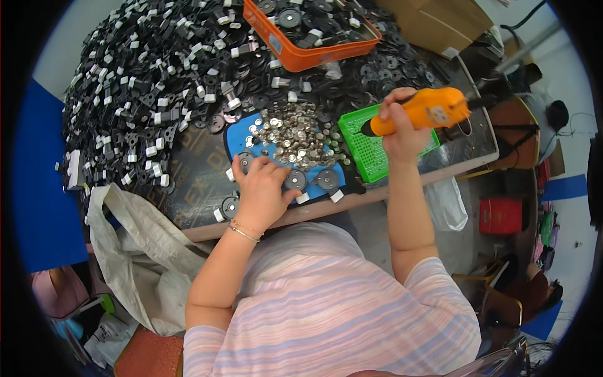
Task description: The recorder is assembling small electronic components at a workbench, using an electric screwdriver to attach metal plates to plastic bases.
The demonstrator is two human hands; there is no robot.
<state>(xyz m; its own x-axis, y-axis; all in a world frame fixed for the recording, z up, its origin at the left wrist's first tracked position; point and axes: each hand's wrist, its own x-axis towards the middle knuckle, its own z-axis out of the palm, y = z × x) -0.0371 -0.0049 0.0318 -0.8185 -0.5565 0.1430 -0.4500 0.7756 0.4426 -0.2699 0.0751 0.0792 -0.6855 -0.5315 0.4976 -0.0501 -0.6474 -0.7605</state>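
Observation:
My right hand (pixel 405 135) grips an orange electric screwdriver (pixel 436 108), its black nose pointing left above a green perforated basket (pixel 364 147). My left hand (pixel 259 188) lies low at the table's near edge, fingers apart over a row of dark round parts with white blocks. Its thumb is by one round part (pixel 295 180), while its fingertips reach another round part (pixel 245 161). To the right of the thumb lies a third round part (pixel 326 180). Beneath them is a blue mat (pixel 237 135) bearing a heap of small shiny metal pieces (pixel 295 135).
A big pile of black parts with white ends (pixel 157 81) covers the far left. Behind stands an orange bin (pixel 301 60) of similar parts, with a cardboard box (pixel 440 25) at the far right. A whitish sack (pixel 138 251) hangs at the near left. Other people sit nearby.

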